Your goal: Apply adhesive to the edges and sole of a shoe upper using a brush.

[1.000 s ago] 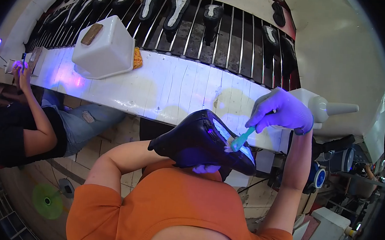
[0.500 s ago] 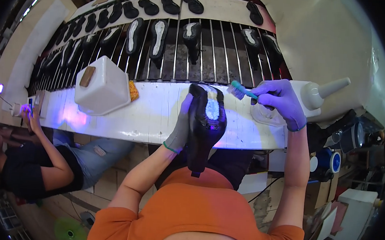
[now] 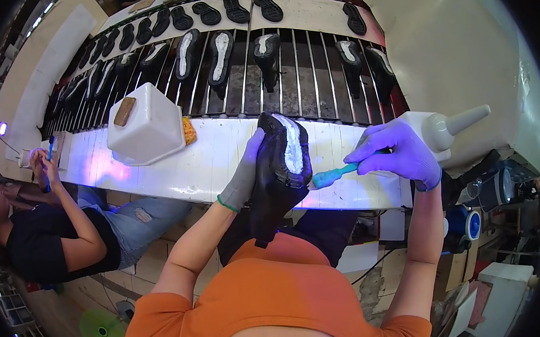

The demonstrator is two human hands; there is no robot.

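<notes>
Brush [image 3: 335, 174] had moved toward the wearer since the prior frame: from level with the middle of the white tub [image 3: 150, 135] to level with its near edge.

Metal-barred rack [image 3: 317, 78] was beyond the tub, black shoes with pale strips lying across it. White tabletop [image 3: 220, 165] ran under the tub and well off to its right. Co-worker [image 3: 58, 241] was to the tub's near left. Black shoe [image 3: 277, 194] was right of the tub, sole up, pale strip showing, held over the tabletop's near edge. White bottle [image 3: 434, 133], long nozzle, far right of the tub.

Hands, both gloved: left hand [image 3: 242, 176], right of the tub, gripped the shoe's left side; right hand [image 3: 396, 153], farther right, had its fingers closed on the brush handle. Bristles sat at the shoe's right side; couldn't tell if touching.

Orange piece [image 3: 189, 131] was just beside the tub's right side. Brown block [image 3: 124, 111] lay on top of the tub.
</notes>
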